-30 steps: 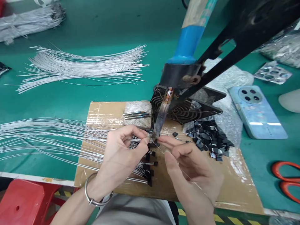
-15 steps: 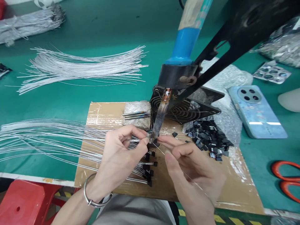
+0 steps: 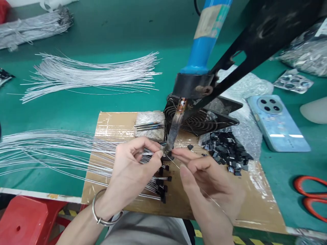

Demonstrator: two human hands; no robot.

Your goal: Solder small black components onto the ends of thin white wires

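Note:
My left hand point(image 3: 136, 166) pinches a white wire point(image 3: 143, 153) between thumb and forefinger, its end just at the tip of the soldering iron point(image 3: 174, 128). The iron has a blue handle and points downward, clamped in a black stand point(image 3: 231, 63). In my right hand point(image 3: 212, 183) is a thin strand of solder wire point(image 3: 173, 161), running from the iron's tip back across the palm. The right fingertips are close to the tip, by a small black part partly hidden there. Below the left hand lie several wires ending in black connectors point(image 3: 160, 187).
Cardboard point(image 3: 255, 204) covers the work area. Behind the iron stands a black fan point(image 3: 199, 119). Loose black connectors point(image 3: 227, 151) are heaped to the right, near a blue phone point(image 3: 281, 126) and red-handled scissors point(image 3: 306, 187). A bundle of white wires point(image 3: 94, 73) lies at back left.
Both hands keep nearly the same position at the iron's tip. The view has shifted very slightly; nothing was visibly taken up or let go.

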